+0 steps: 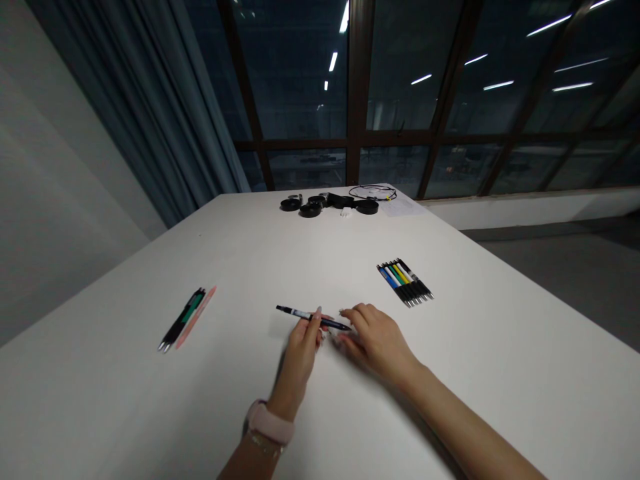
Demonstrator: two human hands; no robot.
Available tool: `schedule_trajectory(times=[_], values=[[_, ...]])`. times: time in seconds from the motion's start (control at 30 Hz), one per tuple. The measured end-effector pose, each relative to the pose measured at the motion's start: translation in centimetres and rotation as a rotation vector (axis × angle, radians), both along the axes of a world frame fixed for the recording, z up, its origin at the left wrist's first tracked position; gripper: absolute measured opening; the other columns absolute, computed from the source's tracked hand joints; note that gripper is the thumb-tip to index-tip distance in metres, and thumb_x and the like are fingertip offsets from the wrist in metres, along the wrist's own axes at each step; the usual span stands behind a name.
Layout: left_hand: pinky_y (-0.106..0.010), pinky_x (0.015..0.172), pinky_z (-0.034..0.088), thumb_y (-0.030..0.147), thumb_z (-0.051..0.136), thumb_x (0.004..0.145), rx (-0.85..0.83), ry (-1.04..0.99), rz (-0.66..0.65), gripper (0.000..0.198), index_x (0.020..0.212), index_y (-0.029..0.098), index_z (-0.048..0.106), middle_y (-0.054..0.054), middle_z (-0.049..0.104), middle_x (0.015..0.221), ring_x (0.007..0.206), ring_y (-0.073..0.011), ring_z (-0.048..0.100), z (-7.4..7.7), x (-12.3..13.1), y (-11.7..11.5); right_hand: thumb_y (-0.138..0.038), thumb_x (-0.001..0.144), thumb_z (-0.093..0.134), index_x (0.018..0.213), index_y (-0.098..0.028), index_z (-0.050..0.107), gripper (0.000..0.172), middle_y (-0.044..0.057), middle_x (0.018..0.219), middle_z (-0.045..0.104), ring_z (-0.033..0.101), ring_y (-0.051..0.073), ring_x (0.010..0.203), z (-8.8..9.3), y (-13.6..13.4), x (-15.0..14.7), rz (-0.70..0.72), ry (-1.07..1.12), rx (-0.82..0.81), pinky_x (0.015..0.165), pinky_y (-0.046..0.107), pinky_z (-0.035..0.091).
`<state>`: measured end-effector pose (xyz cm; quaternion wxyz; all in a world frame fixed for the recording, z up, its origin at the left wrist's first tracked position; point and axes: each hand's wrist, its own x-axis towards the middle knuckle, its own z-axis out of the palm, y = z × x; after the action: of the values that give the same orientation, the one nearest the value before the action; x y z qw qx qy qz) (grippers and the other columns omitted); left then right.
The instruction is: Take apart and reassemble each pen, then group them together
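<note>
Left hand (301, 347) and right hand (373, 337) each pinch one dark pen (313, 317). Roughly six pens (405, 282) lie grouped at 2 o'clock; three pens (186, 318) lie at 9 o'clock.

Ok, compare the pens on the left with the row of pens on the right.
The left pens are few, two or three, one pink and one with green; the right pens are more, about six, with blue, green, yellow and white barrels. The left pens lie nearer the table's left edge; the right pens lie beyond the right hand. Both sets lie flat, side by side, untouched.
</note>
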<state>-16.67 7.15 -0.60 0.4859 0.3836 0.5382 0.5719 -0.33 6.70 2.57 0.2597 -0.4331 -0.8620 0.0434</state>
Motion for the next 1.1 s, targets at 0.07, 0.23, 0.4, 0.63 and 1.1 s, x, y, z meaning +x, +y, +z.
schedule_trajectory(times=[0.07, 0.23, 0.4, 0.63, 1.1], values=[[-0.023, 0.046, 0.032, 0.072, 0.066, 0.061, -0.010, 0.030, 0.000, 0.057, 0.068, 0.015, 0.066, 0.004, 0.048, 0.052, 0.048, -0.0095, 0.041, 0.2, 0.0, -0.1, -0.031, 0.094, 0.051, 0.110, -0.016, 0.058, 0.024, 0.011, 0.096, 0.064, 0.056, 0.024, 0.084, 0.1, -0.1, -0.1, 0.005, -0.054, 0.079, 0.070, 0.034, 0.043], [-0.024, 0.047, 0.033, 0.074, 0.063, 0.061, -0.022, 0.066, -0.028, 0.058, 0.065, 0.016, 0.062, 0.003, 0.049, 0.053, 0.049, -0.0102, 0.042, 0.3, 0.3, -0.1, -0.028, 0.095, 0.050, 0.096, -0.015, 0.060, 0.017, 0.007, 0.082, 0.062, 0.053, 0.021, 0.075, -0.4, -0.2, -0.6, 0.032, -0.037, 0.193, 0.067, 0.032, 0.041], [-0.023, 0.046, 0.028, 0.076, 0.058, 0.063, -0.051, 0.130, -0.108, 0.059, 0.065, 0.016, 0.060, 0.006, 0.043, 0.051, 0.048, -0.0093, 0.036, 0.3, 0.2, 0.0, -0.022, 0.093, 0.053, 0.088, -0.016, 0.059, 0.010, 0.005, 0.079, 0.062, 0.053, 0.020, 0.072, -1.0, 0.0, -0.7, 0.003, -0.035, 0.182, 0.066, 0.031, 0.040], [-0.022, 0.047, 0.026, 0.064, 0.062, 0.065, -0.106, 0.190, -0.147, 0.058, 0.097, 0.016, 0.068, 0.008, 0.038, 0.054, 0.050, -0.0097, 0.034, 1.3, -0.4, -0.2, -0.022, 0.092, 0.056, 0.092, -0.016, 0.061, 0.008, 0.005, 0.084, 0.066, 0.059, 0.019, 0.078, -0.5, 1.1, 1.0, -0.140, -0.056, -0.038, 0.070, 0.028, 0.042], [-0.023, 0.045, 0.021, 0.066, 0.058, 0.068, -0.019, 0.296, -0.075, 0.050, 0.075, 0.017, 0.066, 0.008, 0.033, 0.050, 0.047, -0.0092, 0.030, 0.9, -2.7, 0.9, -0.035, 0.093, 0.049, 0.090, -0.018, 0.064, 0.023, 0.008, 0.081, 0.072, 0.067, 0.022, 0.074, 0.5, 3.9, 6.4, -0.683, -0.193, -0.370, 0.056, 0.027, 0.037]])
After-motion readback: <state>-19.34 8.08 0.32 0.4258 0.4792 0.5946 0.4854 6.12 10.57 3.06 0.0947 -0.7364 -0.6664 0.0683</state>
